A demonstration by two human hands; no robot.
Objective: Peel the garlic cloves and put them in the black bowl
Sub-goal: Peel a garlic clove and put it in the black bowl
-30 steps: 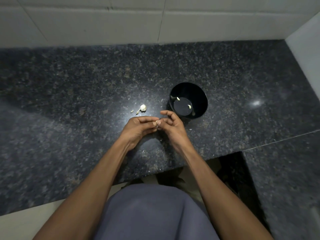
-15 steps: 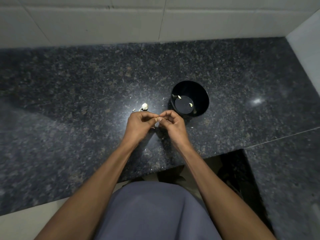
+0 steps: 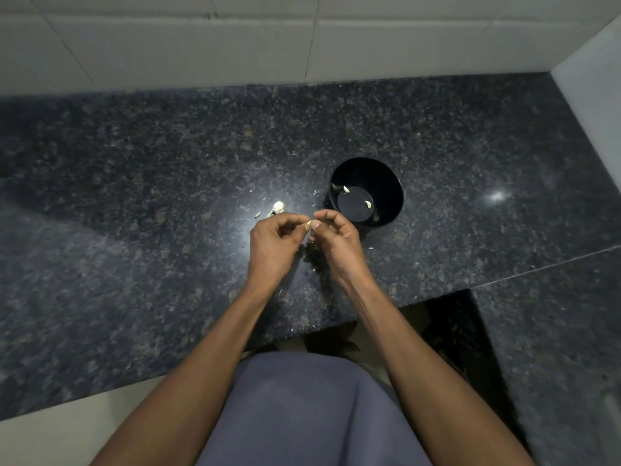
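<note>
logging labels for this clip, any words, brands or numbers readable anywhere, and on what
None: no text, brand, number or sign shows anywhere.
The black bowl, the granite counter and the wall tiles are plain.
The garlic clove between the left hand and right hand bears no print.

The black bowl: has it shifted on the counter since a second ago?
No. The black bowl keeps its spot relative to the garlic piece on the countertop; only the camera view shifted slightly.
</note>
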